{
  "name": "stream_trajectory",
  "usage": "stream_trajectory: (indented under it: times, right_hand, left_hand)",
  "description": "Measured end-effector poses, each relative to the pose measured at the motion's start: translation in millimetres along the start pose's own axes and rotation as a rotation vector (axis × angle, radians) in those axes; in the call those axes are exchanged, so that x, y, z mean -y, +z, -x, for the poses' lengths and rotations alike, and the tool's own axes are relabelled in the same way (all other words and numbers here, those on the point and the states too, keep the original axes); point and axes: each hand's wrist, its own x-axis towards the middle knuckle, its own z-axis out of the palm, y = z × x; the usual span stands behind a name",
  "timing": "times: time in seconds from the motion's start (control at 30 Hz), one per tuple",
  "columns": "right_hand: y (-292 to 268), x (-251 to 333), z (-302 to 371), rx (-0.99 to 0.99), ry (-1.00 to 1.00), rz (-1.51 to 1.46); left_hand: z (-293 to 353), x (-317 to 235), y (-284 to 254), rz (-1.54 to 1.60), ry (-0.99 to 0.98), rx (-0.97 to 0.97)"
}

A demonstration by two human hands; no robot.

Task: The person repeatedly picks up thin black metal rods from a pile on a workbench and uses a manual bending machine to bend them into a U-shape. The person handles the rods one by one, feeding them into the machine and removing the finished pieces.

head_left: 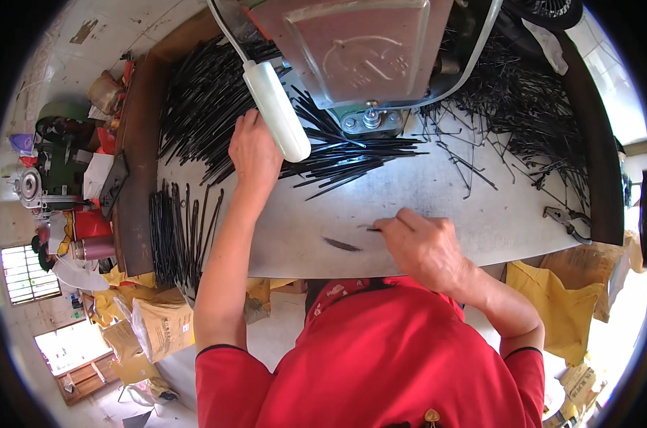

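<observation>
My left hand [256, 151] is over the edge of a large pile of thin black rods [199, 107]. A white lamp head covers part of this hand, and its fingertips are hidden. My right hand [425, 246] is closed in a pinch above the metal tabletop [302, 242]. From its fingertips juts the short end of a thin dark piece [373, 229]; my hand hides the rest. A dark streak [342, 245] shows on the tabletop left of it. More loose black rods [352, 158] lie below the machine [366, 50] in front of me.
The white lamp [277, 110] hangs from a bendable stem. Bent black rods [530, 107] heap up at the right, with pliers [567, 223] at the right edge. A neat row of rods [170, 235] lies at the left. Wooden rims [139, 135] border the table.
</observation>
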Motion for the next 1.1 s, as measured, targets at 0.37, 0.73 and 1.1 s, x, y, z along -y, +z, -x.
stream_trajectory:
  times: [0.37,0.73,1.1]
  right_hand:
    - [-28,-34,-52,-0.071,0.828,-1.155]
    - [-1,-33,-79,-0.205,0.737,-1.242]
    - [-2,-29,-78,-0.238,0.718,-1.216]
  left_hand:
    - [-8,-61,-24,0.679,-0.113,-0.010]
    - [18,-112,0,1.757,-0.743,0.200]
    - [14,-116,-7,1.770,-0.756,0.232]
